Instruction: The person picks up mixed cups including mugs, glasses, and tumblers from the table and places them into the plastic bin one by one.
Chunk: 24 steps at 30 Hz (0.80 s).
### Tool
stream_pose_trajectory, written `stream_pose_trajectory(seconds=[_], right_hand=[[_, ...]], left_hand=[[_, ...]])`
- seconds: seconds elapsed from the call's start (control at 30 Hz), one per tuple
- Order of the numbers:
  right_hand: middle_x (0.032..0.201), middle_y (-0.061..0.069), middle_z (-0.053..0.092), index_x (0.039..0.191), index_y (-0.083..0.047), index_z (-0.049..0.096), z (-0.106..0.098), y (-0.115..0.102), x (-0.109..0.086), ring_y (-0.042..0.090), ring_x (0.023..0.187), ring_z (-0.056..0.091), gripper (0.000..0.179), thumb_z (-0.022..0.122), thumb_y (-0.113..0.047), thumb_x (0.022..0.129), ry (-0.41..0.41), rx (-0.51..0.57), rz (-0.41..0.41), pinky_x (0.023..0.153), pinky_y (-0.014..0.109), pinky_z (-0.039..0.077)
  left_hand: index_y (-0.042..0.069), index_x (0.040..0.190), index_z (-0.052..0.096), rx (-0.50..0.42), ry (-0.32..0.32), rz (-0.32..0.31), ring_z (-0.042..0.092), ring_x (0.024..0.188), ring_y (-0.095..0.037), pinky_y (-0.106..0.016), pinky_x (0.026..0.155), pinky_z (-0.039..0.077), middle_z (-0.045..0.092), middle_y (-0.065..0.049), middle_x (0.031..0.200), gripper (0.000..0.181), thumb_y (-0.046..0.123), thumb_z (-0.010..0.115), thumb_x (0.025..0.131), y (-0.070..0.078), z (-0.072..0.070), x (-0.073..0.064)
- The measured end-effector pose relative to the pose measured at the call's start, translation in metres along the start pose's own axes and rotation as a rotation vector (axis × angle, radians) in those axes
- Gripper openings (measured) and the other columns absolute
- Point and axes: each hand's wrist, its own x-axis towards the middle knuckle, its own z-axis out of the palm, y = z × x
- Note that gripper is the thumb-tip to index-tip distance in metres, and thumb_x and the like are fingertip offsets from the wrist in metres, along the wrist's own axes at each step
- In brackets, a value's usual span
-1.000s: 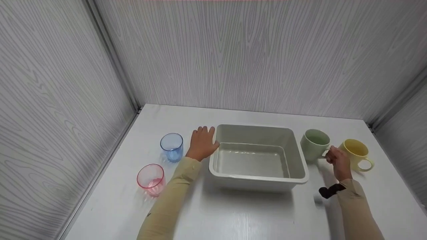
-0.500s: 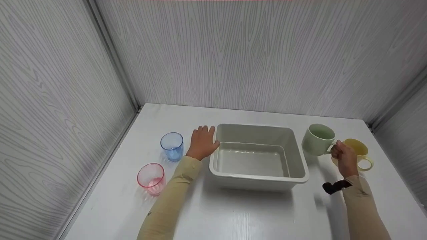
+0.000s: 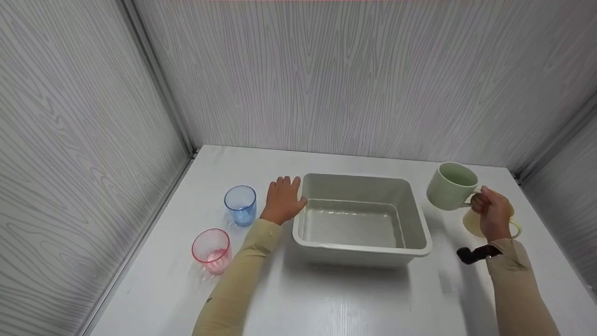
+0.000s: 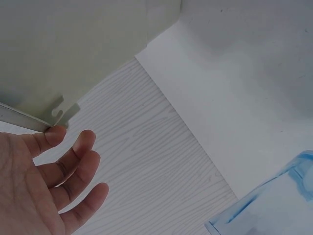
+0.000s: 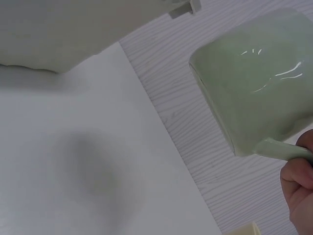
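Observation:
My right hand [image 3: 493, 212] grips the handle of a green mug [image 3: 447, 191]. The mug hangs above the table, slightly tilted, to the right of a grey basin [image 3: 354, 252]. In the right wrist view, fingers curl round the handle of the green mug [image 5: 259, 78]. Behind my right hand stands a yellow mug [image 3: 473, 223], partly hidden by it. My left hand [image 3: 282, 201] is at the basin's left rim, fingers spread. The left wrist view shows the left hand [image 4: 54, 181] with its thumb touching the rim and its other fingers loosely bent.
A blue glass [image 3: 241, 207] stands to the left of my left hand. Nearer the front is a pink glass [image 3: 213, 252], beside the left sleeve. Wood-grain panels [image 3: 354, 79] close off the back and both sides of the white table [image 3: 345, 303].
The green mug has risen off the table and shifted up and to the right, held by my right hand. That hand now covers much of the yellow mug. My left hand has stayed put.

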Motion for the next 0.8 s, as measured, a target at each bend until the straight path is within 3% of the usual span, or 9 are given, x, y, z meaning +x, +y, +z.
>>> stream_pose_trajectory(seconds=[0.37,0.6,0.8], right_hand=[[0.057,0.004,0.017,0.058,-0.004,0.021,0.009,-0.022,0.006,0.017,0.054,0.013,0.044,0.035,-0.003,0.099,0.033,-0.021,-0.038,0.054,0.029,0.006],[0.057,0.004,0.015,0.057,-0.004,0.023,0.018,-0.034,0.007,0.016,0.052,0.014,0.045,0.035,-0.005,0.100,-0.032,-0.038,-0.042,0.053,0.030,0.004],[0.056,0.004,0.017,0.055,-0.004,0.026,0.029,-0.043,0.008,0.016,0.052,0.014,0.045,0.036,-0.005,0.099,-0.039,-0.036,-0.044,0.053,0.029,0.004]], left_hand=[[0.003,0.118,0.054,0.002,0.005,-0.002,0.055,0.097,-0.034,-0.047,0.083,0.045,0.060,-0.019,0.103,0.044,0.033,0.059,0.086,0.000,0.001,0.001],[0.003,0.117,0.055,-0.008,0.022,-0.001,0.056,0.096,-0.035,-0.048,0.082,0.045,0.061,-0.019,0.102,0.043,0.031,0.058,0.085,0.001,-0.001,0.000],[0.003,0.117,0.055,-0.010,0.021,-0.001,0.056,0.096,-0.034,-0.047,0.082,0.045,0.061,-0.019,0.102,0.043,0.031,0.060,0.085,0.001,0.000,0.000]])
